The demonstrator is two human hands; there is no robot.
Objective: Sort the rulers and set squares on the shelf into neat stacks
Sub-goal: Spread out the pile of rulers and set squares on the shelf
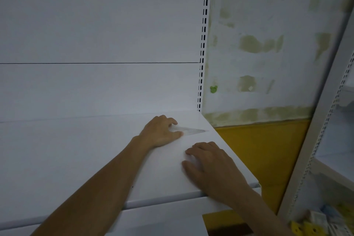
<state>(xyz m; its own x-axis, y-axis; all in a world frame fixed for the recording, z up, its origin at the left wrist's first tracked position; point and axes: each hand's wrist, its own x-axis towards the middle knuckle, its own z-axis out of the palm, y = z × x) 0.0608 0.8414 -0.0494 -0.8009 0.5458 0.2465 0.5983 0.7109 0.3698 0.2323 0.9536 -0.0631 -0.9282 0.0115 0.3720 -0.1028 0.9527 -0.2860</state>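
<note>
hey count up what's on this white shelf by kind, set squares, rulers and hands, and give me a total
set square: 1, clear, gripped by the left hand; whether more lie under it cannot be told
rulers: 0 visible
hands on the shelf: 2, the left hand and the right hand
total: 3

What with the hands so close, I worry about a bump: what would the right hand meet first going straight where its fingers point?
Probably the left hand, near its wrist; only bare shelf shows between it and the right hand.

White shelf (76, 149) w/ clear set square (191, 130) flat nr right end.
</note>
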